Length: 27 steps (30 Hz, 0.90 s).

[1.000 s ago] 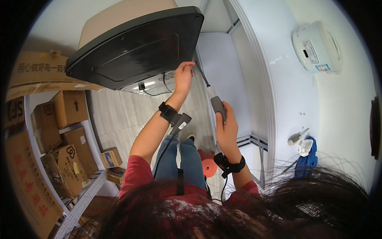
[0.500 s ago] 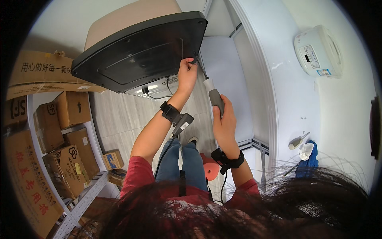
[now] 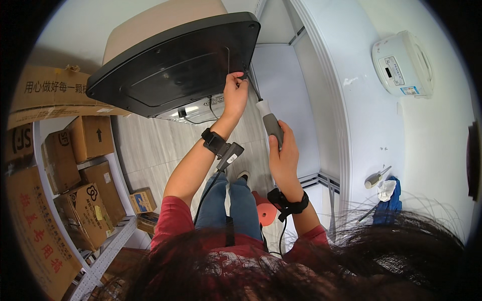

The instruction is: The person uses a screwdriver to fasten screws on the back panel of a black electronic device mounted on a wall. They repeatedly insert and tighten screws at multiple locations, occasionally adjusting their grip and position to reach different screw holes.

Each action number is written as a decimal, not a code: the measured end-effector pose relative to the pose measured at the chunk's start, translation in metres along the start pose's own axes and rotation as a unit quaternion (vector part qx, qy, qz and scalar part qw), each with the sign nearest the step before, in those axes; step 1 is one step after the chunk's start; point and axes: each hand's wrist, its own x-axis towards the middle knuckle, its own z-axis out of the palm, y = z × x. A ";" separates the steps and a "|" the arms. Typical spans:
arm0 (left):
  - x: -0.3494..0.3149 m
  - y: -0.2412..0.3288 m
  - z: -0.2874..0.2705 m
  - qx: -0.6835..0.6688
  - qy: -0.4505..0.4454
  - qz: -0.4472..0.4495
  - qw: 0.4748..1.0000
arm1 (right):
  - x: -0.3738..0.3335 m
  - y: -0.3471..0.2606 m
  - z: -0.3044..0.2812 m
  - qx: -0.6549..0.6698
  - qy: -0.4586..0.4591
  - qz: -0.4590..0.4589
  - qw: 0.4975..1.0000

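In my right hand [image 3: 285,153], closed round its grey and white handle, is a screwdriver [image 3: 273,128]. Its metal shaft points up toward the right edge of a large black plastic panel [image 3: 170,75], which forms one side of a beige-bodied object [image 3: 160,22]. My left hand [image 3: 235,95] is pinched against that same edge, near the screwdriver's shaft. A small dark piece shows at its fingertips, too small and partly covered to name. Where the screwdriver's tip ends is hard to see. Below the panel hang a black plug [image 3: 182,113] and a thin cable.
Cardboard boxes [image 3: 83,215] fill a white metal shelf [image 3: 108,251] on the left. A white surface at right bears a rice cooker [image 3: 401,65], a second screwdriver [image 3: 376,178] and a blue bag [image 3: 390,200]. Close to my legs stands a red-orange round object [image 3: 266,213].
The black panel has shifted slightly to the left. Both hands stay in nearly the same place, the right one still on the screwdriver.
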 end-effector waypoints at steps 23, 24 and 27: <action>-0.001 -0.012 0.000 0.011 0.012 0.053 0.998 | 0.002 -0.010 -0.004 -0.021 0.023 -0.022 0.999; -0.001 -0.011 0.000 0.010 0.011 0.051 0.999 | 0.002 -0.010 -0.004 -0.023 0.024 -0.025 0.999; -0.006 0.004 0.003 0.005 -0.014 0.000 1.000 | 0.003 -0.009 -0.004 -0.021 0.023 -0.014 0.999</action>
